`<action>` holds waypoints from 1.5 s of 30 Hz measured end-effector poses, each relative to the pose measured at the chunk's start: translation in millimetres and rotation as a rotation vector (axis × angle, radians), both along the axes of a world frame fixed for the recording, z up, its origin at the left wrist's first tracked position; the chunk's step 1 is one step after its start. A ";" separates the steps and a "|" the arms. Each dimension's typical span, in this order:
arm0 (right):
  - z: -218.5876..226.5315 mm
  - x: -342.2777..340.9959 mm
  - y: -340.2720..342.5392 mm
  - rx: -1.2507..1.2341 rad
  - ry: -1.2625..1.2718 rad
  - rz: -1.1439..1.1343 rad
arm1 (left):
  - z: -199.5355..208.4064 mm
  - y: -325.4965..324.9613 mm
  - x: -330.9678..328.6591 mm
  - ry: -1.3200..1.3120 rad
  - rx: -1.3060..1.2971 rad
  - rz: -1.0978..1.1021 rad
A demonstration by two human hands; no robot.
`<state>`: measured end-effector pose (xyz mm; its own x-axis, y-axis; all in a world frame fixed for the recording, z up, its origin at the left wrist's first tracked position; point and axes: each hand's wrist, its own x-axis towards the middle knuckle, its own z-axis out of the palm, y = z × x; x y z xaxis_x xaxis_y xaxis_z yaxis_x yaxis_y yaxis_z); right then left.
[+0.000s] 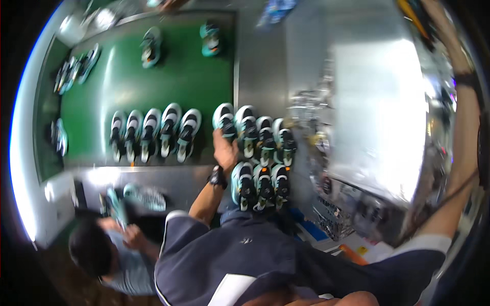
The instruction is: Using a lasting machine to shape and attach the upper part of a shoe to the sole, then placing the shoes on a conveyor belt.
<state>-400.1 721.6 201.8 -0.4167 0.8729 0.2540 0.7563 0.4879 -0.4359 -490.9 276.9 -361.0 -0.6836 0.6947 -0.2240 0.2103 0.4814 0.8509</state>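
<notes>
My left hand (226, 149), with a dark watch at the wrist, is closed around the heel end of a black, white and teal sneaker (223, 118). This sneaker stands at the left end of a row of similar sneakers (265, 137) on a grey metal surface. A second, nearer row of sneakers (263, 184) sits just in front of my body. Far out to the right, my right arm reaches up to the picture's edge. There my right hand (449, 38) is blurred beside a yellow and black object (412, 18), and its fingers cannot be made out.
Left of me is a green conveyor belt (196, 81) carrying a line of sneakers (151, 133) and several scattered ones. At lower left a co-worker (115, 255) handles a teal shoe part. A bright white panel (377, 117) and cluttered racks (326, 214) stand on the right.
</notes>
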 end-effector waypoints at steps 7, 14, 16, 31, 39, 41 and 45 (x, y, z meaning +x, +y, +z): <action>44.6 110.5 -152.8 0.446 -0.373 -0.059 | 61.3 -32.0 8.9 0.012 0.339 -0.211; 26.5 211.1 -412.2 0.134 -0.058 0.439 | 240.7 -53.6 120.9 -1.544 0.307 -1.148; -1.7 253.6 -468.8 0.175 -0.142 0.471 | 291.9 -53.1 161.8 -1.766 0.069 -1.277; -220.9 415.2 -892.8 0.482 1.290 -0.841 | 334.1 -277.6 457.1 -1.391 -0.099 -1.937; -266.4 463.4 -1097.6 0.906 1.151 -1.748 | 284.2 -475.9 594.0 -1.043 -0.148 -2.471; -273.7 468.4 -1143.0 0.991 1.208 -1.845 | 284.7 -513.5 635.7 -0.809 -0.210 -2.514; -281.9 468.8 -1213.2 1.244 1.030 -2.047 | 229.9 -615.1 754.0 -0.745 -0.193 -2.562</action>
